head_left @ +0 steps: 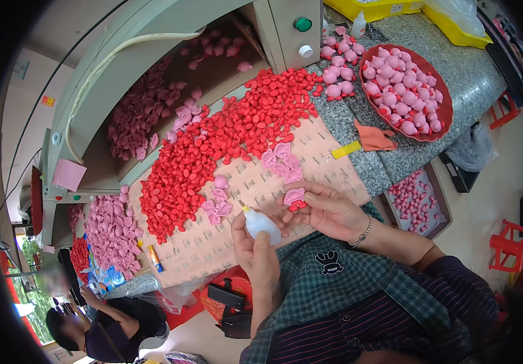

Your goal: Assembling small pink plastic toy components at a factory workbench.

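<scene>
My left hand is closed around a small white squeeze bottle with a yellow tip pointing up and away from me. To its right, my right hand pinches a small pink molded piece with red bits at its lower edge. The bottle tip and the piece are apart. Just beyond my hands, loose pink molded pieces lie on the peach slotted mat. More pink pieces rest on the mat beyond the bottle. A long heap of glossy red pieces spreads along the far side.
A grey machine housing arches over the far left, with pink pieces inside. At the right stand a red bowl of pink-and-red figures and a tray of small pieces. A glue stick lies left. Another person sits lower left.
</scene>
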### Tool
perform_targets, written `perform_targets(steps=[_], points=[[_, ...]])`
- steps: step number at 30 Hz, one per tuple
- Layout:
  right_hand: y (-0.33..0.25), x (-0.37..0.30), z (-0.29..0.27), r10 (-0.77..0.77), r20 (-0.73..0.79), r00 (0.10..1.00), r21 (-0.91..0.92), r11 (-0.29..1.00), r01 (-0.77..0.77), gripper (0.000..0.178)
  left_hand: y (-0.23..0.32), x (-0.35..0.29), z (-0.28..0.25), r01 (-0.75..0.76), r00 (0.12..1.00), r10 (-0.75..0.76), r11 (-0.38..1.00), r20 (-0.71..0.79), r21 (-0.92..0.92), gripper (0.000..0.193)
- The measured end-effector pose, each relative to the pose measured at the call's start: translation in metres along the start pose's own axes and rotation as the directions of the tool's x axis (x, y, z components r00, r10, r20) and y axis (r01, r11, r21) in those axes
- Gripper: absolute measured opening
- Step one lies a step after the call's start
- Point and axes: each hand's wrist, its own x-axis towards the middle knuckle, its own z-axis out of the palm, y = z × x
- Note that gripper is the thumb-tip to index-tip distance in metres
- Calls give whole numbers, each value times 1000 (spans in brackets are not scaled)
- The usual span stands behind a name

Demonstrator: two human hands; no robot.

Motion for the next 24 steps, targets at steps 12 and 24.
perform_targets(steps=[12, 24], points=[[10, 5, 4, -18, -1, 1000, 39, 999, 18, 39, -8, 6, 4, 34, 961, -168, 860, -219, -509, 40], [12, 10, 19, 13, -2, 1000, 28, 1000, -13, 42, 7, 3, 18, -230, 921, 261, 963, -288, 138, 40]])
